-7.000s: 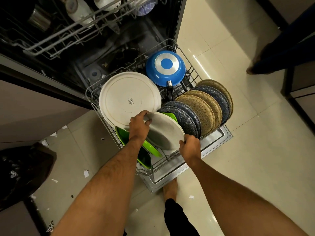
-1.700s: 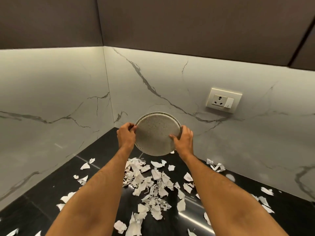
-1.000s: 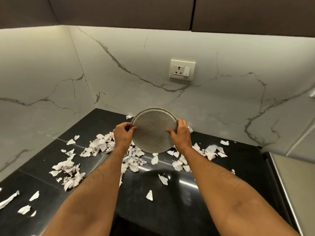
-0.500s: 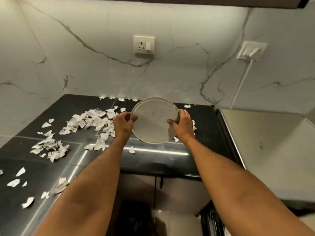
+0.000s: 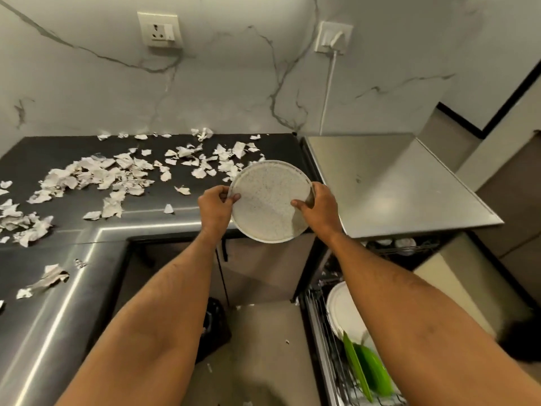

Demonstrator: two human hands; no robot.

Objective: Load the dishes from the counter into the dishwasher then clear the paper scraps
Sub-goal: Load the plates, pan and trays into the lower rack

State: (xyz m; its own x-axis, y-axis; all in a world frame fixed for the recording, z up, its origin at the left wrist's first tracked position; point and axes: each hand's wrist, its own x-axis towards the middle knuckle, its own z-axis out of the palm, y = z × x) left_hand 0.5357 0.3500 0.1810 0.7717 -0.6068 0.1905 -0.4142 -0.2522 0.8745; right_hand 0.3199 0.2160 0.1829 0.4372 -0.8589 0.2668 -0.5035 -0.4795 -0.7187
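Plate: a speckled plate (image 5: 270, 200) is held in the air, tilted, above the counter (image 5: 73, 230) edge.
Left hand (image 5: 215, 206): the left rim is pinched.
Right hand (image 5: 317, 208): the right rim is gripped.
Paper scraps (image 5: 117, 177): scattered across the counter (mostly left).
Dishwasher rack (image 5: 325, 347): a white plate (image 5: 341, 312) and a green plate (image 5: 371, 373) are seen inside, lower right.

The right arm hides most of the rack (image 5: 319, 341); the green plate (image 5: 370, 373) is blurred, scraps (image 5: 6, 183) cut off left.
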